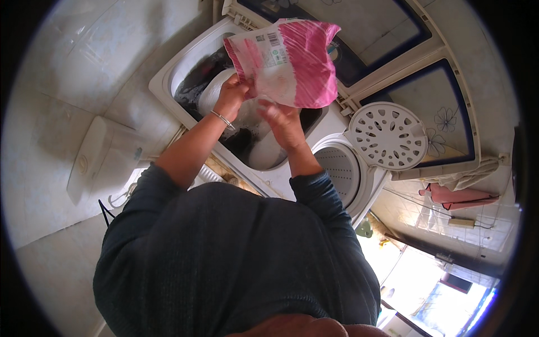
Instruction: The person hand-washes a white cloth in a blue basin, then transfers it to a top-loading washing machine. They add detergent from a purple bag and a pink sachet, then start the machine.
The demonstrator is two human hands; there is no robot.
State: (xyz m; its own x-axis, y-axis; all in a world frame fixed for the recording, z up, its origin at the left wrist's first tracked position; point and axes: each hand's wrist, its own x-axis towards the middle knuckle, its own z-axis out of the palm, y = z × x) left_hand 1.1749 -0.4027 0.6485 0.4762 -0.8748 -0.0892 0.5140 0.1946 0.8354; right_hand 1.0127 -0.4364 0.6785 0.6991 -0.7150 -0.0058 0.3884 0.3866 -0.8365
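Note:
A pink and white plastic bag (309, 63) bearing print is held up over the wash tub (174, 78) of a twin-tub washing machine. My left hand (233, 97), with a bangle at the wrist, pinches the bag's near left corner. Beneath the bag's lower edge is my right hand (288, 126), slightly blurred. Some of its fingers are hidden by the bag, so I cannot tell whether it grips it. Dark wet fabric (242, 141) and a white rounded item (267, 151) lie in the tub below, with suds around them.
Right of the wash tub is the spin tub (339, 168), uncovered. Its perforated white disc (387, 135) leans against the raised lid (442, 113). A toilet cistern (105, 156) is on the left wall. Pink cloth (461, 197) hangs at the right.

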